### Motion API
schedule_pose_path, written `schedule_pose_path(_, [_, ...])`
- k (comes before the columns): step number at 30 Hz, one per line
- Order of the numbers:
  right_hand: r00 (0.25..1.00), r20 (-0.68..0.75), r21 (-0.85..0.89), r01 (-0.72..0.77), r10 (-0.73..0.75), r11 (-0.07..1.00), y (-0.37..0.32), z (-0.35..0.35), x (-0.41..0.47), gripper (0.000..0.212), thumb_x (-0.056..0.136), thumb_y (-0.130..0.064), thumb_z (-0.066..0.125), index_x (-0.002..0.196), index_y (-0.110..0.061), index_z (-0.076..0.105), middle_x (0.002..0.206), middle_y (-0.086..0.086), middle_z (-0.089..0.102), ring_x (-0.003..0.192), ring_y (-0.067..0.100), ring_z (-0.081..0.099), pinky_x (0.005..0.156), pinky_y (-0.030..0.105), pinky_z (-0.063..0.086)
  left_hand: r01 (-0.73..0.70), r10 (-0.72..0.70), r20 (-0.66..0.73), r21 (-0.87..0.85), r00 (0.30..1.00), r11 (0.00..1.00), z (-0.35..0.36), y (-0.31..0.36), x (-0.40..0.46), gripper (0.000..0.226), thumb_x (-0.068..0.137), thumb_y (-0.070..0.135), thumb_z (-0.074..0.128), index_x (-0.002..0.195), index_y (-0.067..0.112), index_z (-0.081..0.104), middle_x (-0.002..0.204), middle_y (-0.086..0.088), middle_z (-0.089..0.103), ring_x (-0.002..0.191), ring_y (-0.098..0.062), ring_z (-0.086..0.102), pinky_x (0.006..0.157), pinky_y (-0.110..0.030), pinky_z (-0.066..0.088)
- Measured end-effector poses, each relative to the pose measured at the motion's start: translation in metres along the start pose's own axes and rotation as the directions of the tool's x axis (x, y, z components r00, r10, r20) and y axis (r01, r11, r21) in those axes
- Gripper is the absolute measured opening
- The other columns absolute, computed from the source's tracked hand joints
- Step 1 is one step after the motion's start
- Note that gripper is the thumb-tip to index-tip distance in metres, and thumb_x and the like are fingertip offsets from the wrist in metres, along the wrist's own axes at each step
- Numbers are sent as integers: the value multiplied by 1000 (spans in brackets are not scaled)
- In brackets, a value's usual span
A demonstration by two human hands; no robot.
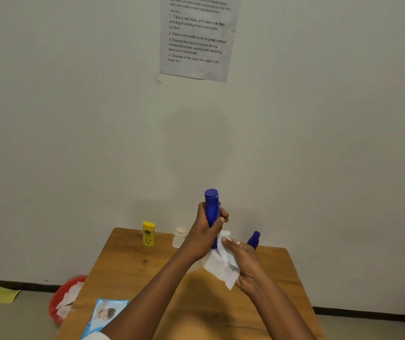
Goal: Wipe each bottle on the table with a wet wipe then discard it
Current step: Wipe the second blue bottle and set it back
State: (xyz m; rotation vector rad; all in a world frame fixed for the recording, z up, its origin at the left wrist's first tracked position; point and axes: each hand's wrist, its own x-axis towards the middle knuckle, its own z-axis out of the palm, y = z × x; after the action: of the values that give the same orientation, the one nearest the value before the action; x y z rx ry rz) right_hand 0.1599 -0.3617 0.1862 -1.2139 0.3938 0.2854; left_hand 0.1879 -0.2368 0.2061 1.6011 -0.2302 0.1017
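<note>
Nearest, at the left front edge of the wooden table, lies the wet wipe pack, and just left of the table on the floor stands a red bin with crumpled white wipes in it, which is presumably where the used one belongs at the end. Above the middle of the table the right hand has its fingers closed around a bunched white wet wipe, the fingertips pressing its upper edge against the lower part of the blue bottle. The left hand is wrapped firmly around that bottle's middle and holds it upright, lifted off the table, cap on top. To do this step well, I would judge that the left hand should turn the bottle a little at a time while the wipe travels up the body toward the cap, since the gripping fingers cover a band the wipe cannot reach until the hold shifts. A wet plastic surface may turn slippery, so the hold wants to stay snug. Farther back near the wall wait a yellow bottle at the left, a small pale jar partly behind the left wrist, and a second blue bottle just beyond the right hand; whether any of these is already wiped cannot be told.
</note>
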Motion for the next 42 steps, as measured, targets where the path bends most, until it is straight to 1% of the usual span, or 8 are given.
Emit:
schedule_pose_path(3, [998,-63,86,0,5,996,-1,3,5,26,90,-14,65,114,-4,61,98,22,69,87,35,68,81,46,57,-18,18,35,11,999,1000,8,-1,-2,26,95,12,53,114,28,43,106,-2,61,100,-15,61,91,-24,49])
schedule_pose_path(9, [994,34,42,-101,99,994,6,-1,-13,19,96,-9,55,111,1,59,80,19,73,71,30,72,62,38,58,-44,43,21,67,999,997,7,-10,-3,23,95,19,55,114,24,43,102,-7,59,96,-19,60,84,-18,47])
schedule_pose_path(15, [909,-129,-428,310,-397,849,-42,-17,-18,27,98,-35,51,104,-13,65,93,11,69,82,28,66,69,38,56,-52,41,53,231,998,972,-5,-18,-8,31,95,23,53,122,29,40,91,2,54,70,-7,51,65,-19,46])
schedule_pose_path(22, [668,462,-757,640,-583,133,-67,15,-38,40,104,-28,39,142,-19,47,143,1,53,125,13,55,105,30,47,-64,40,99,243,994,968,19,-21,-14,37,92,16,58,121,30,40,98,-1,60,83,-17,62,75,-34,55])
schedule_pose_path(26, [532,627,-738,639,-569,-216,-58,5,-44,37,104,-20,40,140,-21,45,146,-3,49,117,10,59,95,26,53,-45,27,90,203,996,978,15,-21,-16,46,91,12,59,123,35,37,108,3,61,96,-6,62,83,-22,55])
schedule_pose_path(30, [602,531,-767,641,-597,-36,-56,-8,-40,18,103,-24,42,109,-20,58,92,-14,61,77,-4,57,72,19,48,10,-22,64,188,998,982,15,-28,-22,49,95,16,55,131,38,32,106,9,57,94,-10,62,75,-18,53])
schedule_pose_path(37, [623,475,-770,636,-621,49,-43,-8,-31,15,103,-23,41,107,-22,56,84,-20,57,74,-5,59,66,7,44,66,-80,80,168,994,984,23,-36,-17,45,94,17,56,129,35,35,98,-3,62,79,-15,62,68,-23,53])
schedule_pose_path(42, [820,13,-418,524,-572,742,-40,-46,-10,27,103,-28,42,106,-17,66,97,4,71,89,20,68,77,35,56,248,-256,109,82,961,965,10,-49,-18,26,92,30,56,116,25,46,95,-3,55,77,-14,52,71,-26,44])
